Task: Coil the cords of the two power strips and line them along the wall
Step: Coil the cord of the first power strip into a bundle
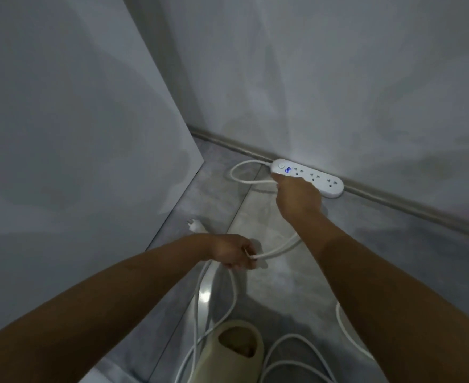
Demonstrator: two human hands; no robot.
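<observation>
A beige slide sandal stands on the grey floor, with loose loops of white cord lying around it. Just beyond, the left hand grips the cord, its fingers curled tight round it; strands hang down from the fist and one runs off under the right forearm. A white plug lies on the floor just past that hand, near a white panel. Farther on, the right hand touches the near edge of the white power strip at its switch end. Its fingers are hidden behind the hand, so their state cannot be told. The strip lies flat against the baseboard of the wall, a cord loop curling from its end.
</observation>
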